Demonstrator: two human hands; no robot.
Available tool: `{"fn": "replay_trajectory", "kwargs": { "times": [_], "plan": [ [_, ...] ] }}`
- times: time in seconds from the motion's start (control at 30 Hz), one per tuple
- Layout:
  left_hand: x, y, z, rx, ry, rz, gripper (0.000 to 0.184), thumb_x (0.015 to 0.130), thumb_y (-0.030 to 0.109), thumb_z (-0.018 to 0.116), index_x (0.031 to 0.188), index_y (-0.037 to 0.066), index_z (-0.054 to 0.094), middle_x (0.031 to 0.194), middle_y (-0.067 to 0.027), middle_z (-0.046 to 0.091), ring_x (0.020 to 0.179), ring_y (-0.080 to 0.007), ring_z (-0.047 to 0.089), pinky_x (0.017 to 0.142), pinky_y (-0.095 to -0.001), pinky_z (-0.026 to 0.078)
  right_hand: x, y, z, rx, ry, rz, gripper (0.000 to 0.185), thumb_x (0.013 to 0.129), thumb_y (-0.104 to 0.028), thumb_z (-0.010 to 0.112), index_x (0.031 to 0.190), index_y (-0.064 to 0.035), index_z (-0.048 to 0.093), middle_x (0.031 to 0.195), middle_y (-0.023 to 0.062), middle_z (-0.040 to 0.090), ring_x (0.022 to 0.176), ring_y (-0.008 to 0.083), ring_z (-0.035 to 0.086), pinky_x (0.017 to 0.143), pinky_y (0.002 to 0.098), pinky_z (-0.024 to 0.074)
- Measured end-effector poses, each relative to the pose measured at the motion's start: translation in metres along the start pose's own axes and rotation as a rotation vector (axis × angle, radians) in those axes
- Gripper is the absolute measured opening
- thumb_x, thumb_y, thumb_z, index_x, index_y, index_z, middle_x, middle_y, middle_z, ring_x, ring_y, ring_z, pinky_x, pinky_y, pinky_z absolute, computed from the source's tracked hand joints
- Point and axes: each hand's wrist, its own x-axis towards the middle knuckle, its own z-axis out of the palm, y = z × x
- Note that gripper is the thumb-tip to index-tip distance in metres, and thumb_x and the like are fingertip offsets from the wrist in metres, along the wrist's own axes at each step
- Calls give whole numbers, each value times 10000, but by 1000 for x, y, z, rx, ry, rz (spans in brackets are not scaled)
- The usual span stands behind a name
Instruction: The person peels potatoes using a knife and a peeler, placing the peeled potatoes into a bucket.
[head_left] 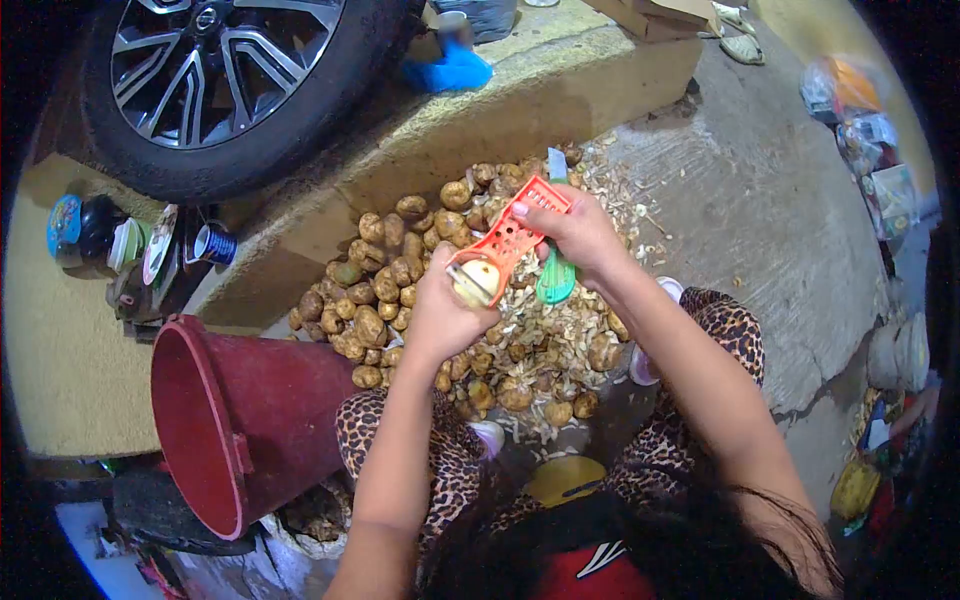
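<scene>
My left hand (445,312) is closed around a partly peeled potato (474,281), pale with brown spots. An orange plastic peeler (508,243) with holes and slots along its body is gripped in my right hand (582,232). Its ring-shaped head lies against the potato. A knife with a green handle (556,279) is also in my right hand; its blade (557,164) points away past the fingers, which partly cover it. Beneath both hands, unpeeled potatoes (385,287) are heaped on the ground, with peelings (545,345) scattered over and beside them.
A dark red bucket (280,405) lies tilted at the left, its mouth facing left. Behind the heap runs a concrete step (480,120) bearing a car wheel (350,95) and a blue plastic bag (450,70). Bagged items (868,140) line the far right.
</scene>
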Motion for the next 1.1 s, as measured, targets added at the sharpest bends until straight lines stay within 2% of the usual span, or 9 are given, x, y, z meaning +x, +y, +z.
{"fn": "replay_trajectory", "kwargs": {
  "times": [0.13, 0.23, 0.37, 0.47, 0.57, 0.77, 0.9, 0.97, 1.1],
  "plan": [
    [-4, 0, -8, 73, 31, 32, 422, 559, -15, 629, 935, 33, 445, 858, -49, 529, 770, -126, 531, 699, -261, 447, 18, -5, -20, -21, 205, -83, 135, 781, -174, 648, 770, -50, 592, 638, 8, 592, 456, 62, 502, 409, 201, 398],
    [-1, -8, -8, 130, 61, 48, 410, 557, -12, 630, 918, 35, 442, 836, -50, 527, 757, -123, 524, 688, -260, 444, 9, -7, -7, 107, 106, -13, 129, 782, -165, 647, 763, -53, 585, 639, 12, 594, 446, 61, 496, 404, 204, 401],
    [-2, -10, -5, -64, 65, 66, 397, 552, -4, 630, 895, 39, 436, 810, -55, 515, 742, -124, 508, 680, -260, 439, 5, 13, 0, 140, -19, 80, 129, 782, -158, 656, 781, -48, 588, 650, 9, 601, 480, 57, 504, 423, 192, 400],
    [3, -21, -5, -6, 68, 68, 409, 535, 0, 632, 891, 47, 435, 817, -38, 507, 734, -112, 489, 676, -259, 434, 7, 1, -1, 111, -6, 79, 124, 780, -152, 655, 787, -47, 589, 652, 12, 602, 487, 62, 510, 422, 197, 402],
    [3, -15, -2, -137, 45, 82, 437, 513, 17, 652, 896, 58, 445, 835, -24, 513, 745, -106, 494, 688, -255, 435, 7, 3, -5, 99, -22, 82, 123, 783, -152, 649, 792, -44, 592, 655, 16, 603, 477, 68, 510, 418, 202, 402],
    [-3, -15, -18, -222, -13, 128, 486, 493, 32, 672, 928, 66, 459, 875, -22, 517, 806, -106, 513, 740, -250, 436, 19, -11, -34, 23, 191, -101, 120, 782, -154, 650, 805, -52, 592, 657, 13, 601, 453, 55, 496, 409, 190, 397],
    [0, -10, -12, -161, 37, 123, 545, 447, 75, 694, 939, 79, 459, 894, -12, 521, 821, -97, 517, 735, -250, 445, -4, -22, -8, 181, -2, -1, 134, 778, -164, 658, 812, -54, 589, 654, 4, 592, 462, 48, 500, 410, 177, 394],
    [-1, -12, -10, -212, 19, 102, 555, 442, 77, 699, 940, 78, 456, 897, -14, 519, 828, -105, 521, 742, -252, 449, -12, -16, -1, 19, -40, 34, 148, 776, -180, 661, 821, -58, 592, 667, 0, 592, 462, 52, 499, 410, 186, 396],
    [-4, -12, -14, -376, 26, 99, 576, 434, 75, 713, 948, 77, 454, 901, -21, 517, 836, -128, 529, 762, -257, 453, 14, -22, -35, -23, 191, -68, 166, 780, -184, 656, 835, -46, 583, 667, 7, 591, 459, 55, 495, 416, 191, 405]
  ]
}}
